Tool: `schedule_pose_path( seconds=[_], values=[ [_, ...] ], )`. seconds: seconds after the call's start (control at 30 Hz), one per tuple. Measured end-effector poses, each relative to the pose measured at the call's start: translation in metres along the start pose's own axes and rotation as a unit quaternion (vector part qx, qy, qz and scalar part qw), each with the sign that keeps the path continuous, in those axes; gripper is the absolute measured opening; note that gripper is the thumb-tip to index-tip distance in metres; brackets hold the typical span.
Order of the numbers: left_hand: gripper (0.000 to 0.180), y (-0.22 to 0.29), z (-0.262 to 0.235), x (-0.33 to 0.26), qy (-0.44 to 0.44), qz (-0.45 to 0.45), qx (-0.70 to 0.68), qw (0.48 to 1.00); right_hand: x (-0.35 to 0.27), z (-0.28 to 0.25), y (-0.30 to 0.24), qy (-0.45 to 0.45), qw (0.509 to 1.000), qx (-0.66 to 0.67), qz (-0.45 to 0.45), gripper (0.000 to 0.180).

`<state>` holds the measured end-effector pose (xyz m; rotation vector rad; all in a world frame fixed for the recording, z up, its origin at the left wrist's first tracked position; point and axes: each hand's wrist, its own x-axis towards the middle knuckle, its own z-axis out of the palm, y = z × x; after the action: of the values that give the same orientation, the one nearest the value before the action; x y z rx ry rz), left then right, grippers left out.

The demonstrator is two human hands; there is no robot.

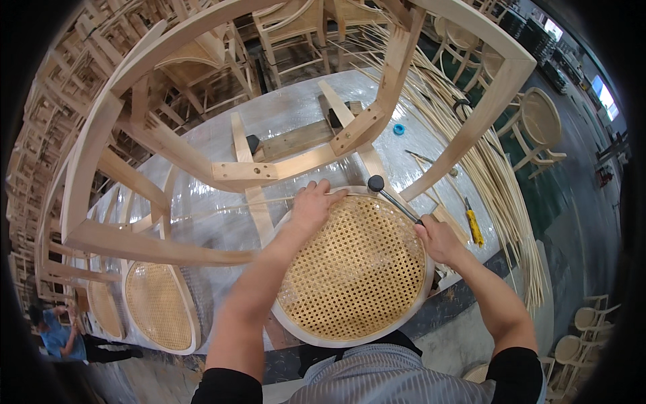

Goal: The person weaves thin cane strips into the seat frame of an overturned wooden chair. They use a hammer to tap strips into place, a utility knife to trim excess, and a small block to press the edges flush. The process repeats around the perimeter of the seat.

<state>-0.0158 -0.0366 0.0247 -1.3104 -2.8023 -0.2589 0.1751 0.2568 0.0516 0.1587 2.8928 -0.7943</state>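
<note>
Steadying (likely) round yellow cane panel (pixel 353 269), plastic-covered surface's (pixel 407 145) near edge: left hand (pixel 313 207), pinch unclear; right hand (pixel 438 240) clenching black-headed hammer (pixel 397 202).

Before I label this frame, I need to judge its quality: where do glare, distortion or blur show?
Head view throughout: glints streak the table, and a window at upper right washes out; the fisheye tips the far person at lower left, who looks soft, and leaves the corners black; the cane seat and hammer read clearly.
</note>
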Motion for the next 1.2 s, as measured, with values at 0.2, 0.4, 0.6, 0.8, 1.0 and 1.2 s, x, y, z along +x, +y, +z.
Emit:
schedule_pose_path(
  seconds=[0.2,0.4,0.6,0.8,1.0,1.2],
  values=[
    [0.072,-0.026,-0.001,0.002,0.0,0.132,0.054,0.99,-0.045,0.003,-0.018,0.102,0.993,0.057,0.035,0.032],
    [0.061,-0.024,0.002,-0.003,-0.01,0.125,0.044,0.991,-0.057,0.0,-0.068,0.208,0.97,0.121,0.022,0.022],
    [0.056,-0.021,0.0,0.01,0.005,0.148,0.034,0.988,-0.053,0.012,-0.021,0.082,0.987,-0.111,0.085,0.024],
    [0.056,-0.032,0.005,-0.006,0.01,0.123,0.018,0.992,-0.045,0.02,-0.067,0.231,0.972,0.041,0.002,0.028],
    [0.058,-0.023,0.003,0.003,0.001,0.131,0.032,0.991,-0.036,0.005,-0.038,0.139,0.981,-0.122,0.06,0.025],
    [0.054,-0.025,0.001,-0.003,-0.006,0.111,-0.001,0.994,-0.029,0.015,-0.061,0.206,0.978,-0.031,-0.014,0.023]
  ],
)
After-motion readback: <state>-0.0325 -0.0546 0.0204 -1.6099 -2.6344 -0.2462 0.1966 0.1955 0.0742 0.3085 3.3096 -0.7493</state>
